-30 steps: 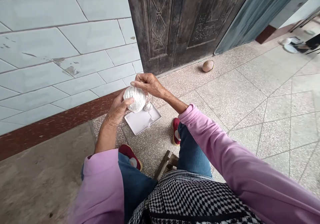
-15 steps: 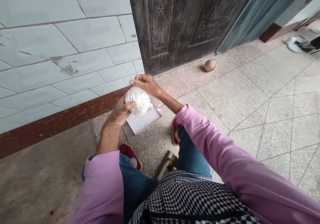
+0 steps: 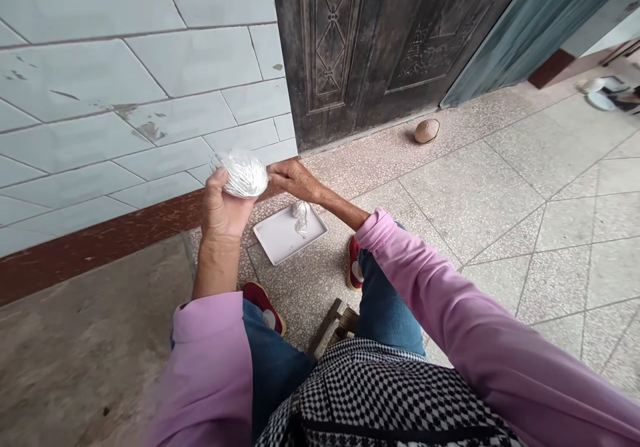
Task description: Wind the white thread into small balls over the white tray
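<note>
The left hand (image 3: 223, 207) is up by the pale tiled wall (image 3: 125, 100), fingers curled tight around a shiny silver ball of wound strands (image 3: 245, 174). The right hand (image 3: 295, 179) touches the ball's right edge; whether it pinches a strand, I cannot tell. Below, on the speckled floor (image 3: 475, 200), a white rectangular tray (image 3: 277, 240) carries a small silver clump (image 3: 301, 212). Far right, a brown oval object (image 3: 427, 130) lies by the dark carved door (image 3: 375, 34).

Ball (image 3: 245, 174) above tray (image 3: 280, 237), wad (image 3: 301, 211) perhaps inside.
</note>
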The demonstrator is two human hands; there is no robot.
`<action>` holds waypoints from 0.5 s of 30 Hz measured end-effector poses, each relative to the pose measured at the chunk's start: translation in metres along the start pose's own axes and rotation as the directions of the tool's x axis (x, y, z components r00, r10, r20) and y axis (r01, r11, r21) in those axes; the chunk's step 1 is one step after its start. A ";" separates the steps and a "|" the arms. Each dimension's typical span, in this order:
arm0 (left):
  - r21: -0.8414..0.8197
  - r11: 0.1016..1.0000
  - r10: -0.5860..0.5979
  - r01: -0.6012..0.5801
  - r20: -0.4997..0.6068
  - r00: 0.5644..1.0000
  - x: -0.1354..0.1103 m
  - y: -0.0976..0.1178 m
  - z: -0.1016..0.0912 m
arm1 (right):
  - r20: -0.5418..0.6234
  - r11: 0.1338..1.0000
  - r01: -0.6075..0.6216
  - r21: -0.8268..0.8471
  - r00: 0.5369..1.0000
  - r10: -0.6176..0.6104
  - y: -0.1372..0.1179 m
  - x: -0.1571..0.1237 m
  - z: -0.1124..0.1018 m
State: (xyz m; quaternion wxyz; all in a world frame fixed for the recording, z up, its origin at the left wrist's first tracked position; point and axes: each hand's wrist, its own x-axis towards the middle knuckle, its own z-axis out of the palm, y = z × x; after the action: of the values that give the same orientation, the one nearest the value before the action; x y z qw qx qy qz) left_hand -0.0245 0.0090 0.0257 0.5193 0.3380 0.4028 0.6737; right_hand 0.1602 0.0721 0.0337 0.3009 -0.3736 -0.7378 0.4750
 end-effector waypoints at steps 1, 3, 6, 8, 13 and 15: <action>0.018 1.000 0.010 -0.010 -0.004 1.000 0.005 -0.001 -0.006 | 0.025 0.999 0.010 -0.039 1.000 -0.009 -0.004 -0.004 0.002; 0.068 0.997 0.032 -0.034 0.027 0.999 0.014 -0.005 -0.020 | 0.076 0.995 0.037 -0.090 0.997 -0.030 -0.011 -0.013 0.006; 0.168 0.982 0.076 -0.088 0.078 0.994 0.026 -0.012 -0.039 | 0.198 0.992 0.096 -0.083 0.977 -0.078 -0.023 -0.029 0.012; 0.224 0.965 0.126 -0.134 0.052 0.991 0.029 -0.015 -0.045 | 0.296 0.989 0.141 -0.033 0.947 -0.125 -0.030 -0.039 0.018; 0.273 0.949 0.193 -0.158 -0.107 0.975 0.022 -0.019 -0.040 | 0.330 0.984 0.134 0.118 0.929 -0.166 -0.043 -0.047 0.027; 0.314 0.945 0.094 -0.090 0.002 0.996 0.021 -0.020 -0.041 | 0.296 0.985 0.105 0.135 0.945 -0.141 -0.038 -0.042 0.016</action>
State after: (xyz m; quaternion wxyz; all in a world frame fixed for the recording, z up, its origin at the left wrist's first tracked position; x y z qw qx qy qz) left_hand -0.0570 0.0244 -0.0097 0.4244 0.4302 0.4919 0.6268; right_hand 0.1596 0.0189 0.0596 0.2338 -0.2307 -0.7681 0.5496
